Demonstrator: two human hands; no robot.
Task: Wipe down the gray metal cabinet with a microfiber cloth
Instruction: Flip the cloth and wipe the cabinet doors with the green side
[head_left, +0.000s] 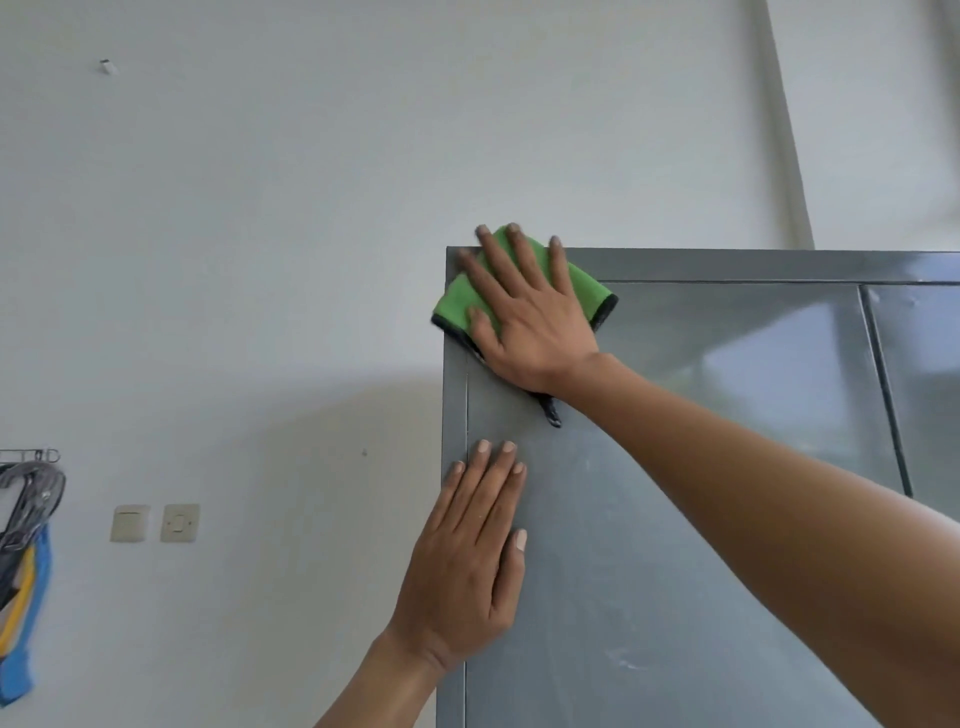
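cabinet: gray metal cabinet, upright against the wall.
cloth: green microfiber cloth, at the cabinet's top left corner.
right hand: fingers spread, pressing the cloth flat.
left hand: fingers straight, flat on the left door edge.

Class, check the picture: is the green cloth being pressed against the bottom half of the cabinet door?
No: the right hand presses the green cloth on the cabinet's top left corner.

Green cloth — flat on gray cabinet's top-left corner.
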